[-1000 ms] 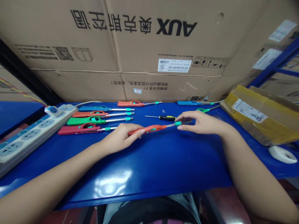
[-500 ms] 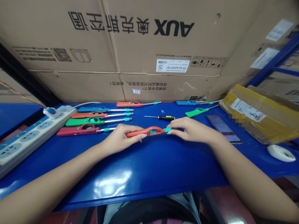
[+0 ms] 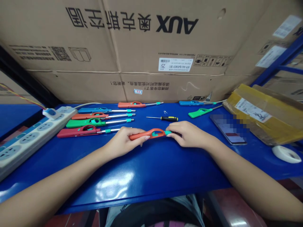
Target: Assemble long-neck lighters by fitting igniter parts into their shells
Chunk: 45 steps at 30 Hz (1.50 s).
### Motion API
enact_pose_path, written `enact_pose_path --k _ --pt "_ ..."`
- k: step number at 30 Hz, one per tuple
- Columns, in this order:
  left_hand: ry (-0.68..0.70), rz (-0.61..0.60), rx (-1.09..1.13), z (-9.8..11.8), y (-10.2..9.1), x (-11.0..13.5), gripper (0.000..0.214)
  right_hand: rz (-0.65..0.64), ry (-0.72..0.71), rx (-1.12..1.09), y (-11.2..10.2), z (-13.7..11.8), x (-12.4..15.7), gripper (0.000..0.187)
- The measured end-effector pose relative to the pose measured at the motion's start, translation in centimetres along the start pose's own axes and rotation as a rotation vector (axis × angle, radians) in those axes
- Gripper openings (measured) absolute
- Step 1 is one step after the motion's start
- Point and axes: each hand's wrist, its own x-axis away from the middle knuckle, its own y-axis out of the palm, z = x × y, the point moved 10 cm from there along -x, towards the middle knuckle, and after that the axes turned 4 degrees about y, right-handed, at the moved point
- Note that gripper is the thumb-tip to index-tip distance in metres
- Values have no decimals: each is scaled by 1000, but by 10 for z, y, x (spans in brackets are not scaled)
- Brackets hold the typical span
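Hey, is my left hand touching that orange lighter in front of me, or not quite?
Touching. The head view shows your left hand closed around the handle end of the orange lighter, thumb laid along it.

The screwdriver [image 3: 169, 119] lies behind the held lighter [image 3: 148, 133].

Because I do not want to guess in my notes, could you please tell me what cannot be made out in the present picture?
In the head view:
- Far end of the held orange lighter: covered by the right hand.
- Its rear end: inside the left hand.
- Part of the phone: under blocky blurring.
- White bits: too small to identify.
- Near end of the power strip: cut off by the left edge.
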Motion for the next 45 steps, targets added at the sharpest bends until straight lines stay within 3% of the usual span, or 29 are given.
enact_pose_path --k 5,11,15,17,21,26,29,34,37,40,45 --pt "-27 -18 -23 -4 1 -2 36 33 37 27 -2 6 -1 22" --pt "-34 42 -22 -9 -3 -3 40 258 97 -10 -21 19 0 13" --pt "-74 24 107 -17 2 -1 37 351 70 19 -31 17 1 11" --pt "-91 60 136 -22 1 -1 36 366 17 74 -34 9 1 20" --pt "-56 96 126 -22 0 1 30 300 -29 72 -30 -4 1 38" --pt "73 62 -71 7 4 6 21 153 -43 -82 -5 -15 -4 22" --pt "88 70 -128 16 4 10 19 157 -54 -126 -2 -19 -5 22" --pt "125 106 -189 17 3 10 15 156 -41 -57 -8 -22 -4 20" --pt "174 103 -236 18 7 9 14 109 -51 24 0 -25 -5 23" --pt "224 72 -265 22 15 9 17 94 -50 96 11 -29 -8 13" --pt "223 38 -253 24 20 11 17 36 -24 158 25 -30 -11 13"
